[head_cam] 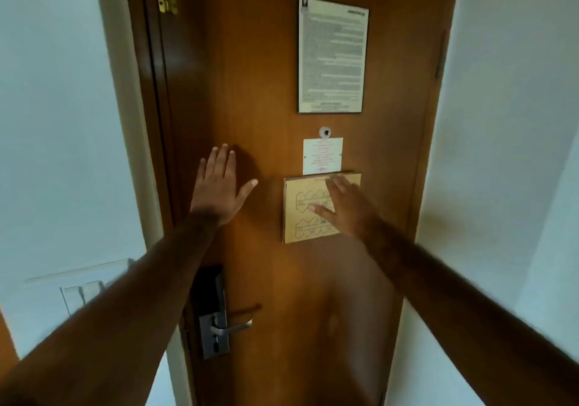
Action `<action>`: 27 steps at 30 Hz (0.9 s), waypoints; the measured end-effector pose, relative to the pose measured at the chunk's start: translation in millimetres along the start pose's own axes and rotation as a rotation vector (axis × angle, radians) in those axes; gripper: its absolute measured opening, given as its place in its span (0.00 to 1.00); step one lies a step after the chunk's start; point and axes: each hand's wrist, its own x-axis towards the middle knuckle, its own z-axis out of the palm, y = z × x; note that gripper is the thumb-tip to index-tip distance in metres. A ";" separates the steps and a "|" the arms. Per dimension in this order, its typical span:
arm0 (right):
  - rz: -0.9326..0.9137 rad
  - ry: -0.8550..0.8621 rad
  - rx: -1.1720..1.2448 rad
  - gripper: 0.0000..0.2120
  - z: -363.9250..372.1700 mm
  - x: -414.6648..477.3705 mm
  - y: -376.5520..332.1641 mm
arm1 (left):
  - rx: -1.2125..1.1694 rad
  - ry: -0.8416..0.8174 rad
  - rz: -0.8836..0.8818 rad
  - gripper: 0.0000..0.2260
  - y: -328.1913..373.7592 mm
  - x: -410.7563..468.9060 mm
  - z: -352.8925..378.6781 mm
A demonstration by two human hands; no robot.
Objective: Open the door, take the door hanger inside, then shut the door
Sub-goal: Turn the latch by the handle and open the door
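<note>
A wooden door seen from inside, apparently shut. The left hand lies flat and open-fingered on its left side; the right hand, blurred, fingers spread, covers a floor-plan plaque. The lever handle sits low, below the nearer left hand. No door hanger visible.

Brown wooden door carrying a black-framed printed notice, small round peephole, white card with red print, tan floor-plan plaque, black-and-steel lock plate with lever handle.
</note>
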 end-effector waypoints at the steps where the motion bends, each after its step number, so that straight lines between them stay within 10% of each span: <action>1: -0.003 -0.037 -0.004 0.43 16.0 -3.2 -5.8 | 0.036 0.007 -0.042 0.41 -2.7 -5.2 10.2; 21: -0.463 -0.468 0.216 0.37 344.3 -59.3 -174.3 | 0.480 0.489 -0.030 0.44 -83.4 -31.1 193.8; 27: -0.280 -0.038 0.305 0.38 389.9 -64.2 -196.7 | 0.444 0.560 -0.033 0.43 -80.6 -29.4 196.6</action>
